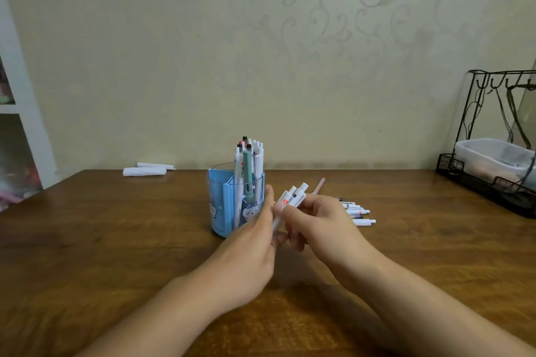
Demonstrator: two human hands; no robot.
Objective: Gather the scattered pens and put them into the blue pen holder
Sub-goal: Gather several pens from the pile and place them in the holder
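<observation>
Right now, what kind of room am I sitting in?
Probably a home desk or study corner: a wooden table against patterned wallpaper, a blue pen holder full of pens, and a white shelf unit at the left.

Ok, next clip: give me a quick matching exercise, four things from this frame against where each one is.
Things
1. green pen
2. white pens with red labels
3. loose pens
4. white rolls

Places
A. lying on the table to the right of the hands
B. standing upright in the blue pen holder
C. at the table's far edge by the wall, left of the holder
D. gripped in the right hand, with the left hand alongside

Pairs: 1-B, 2-D, 3-A, 4-C
</observation>
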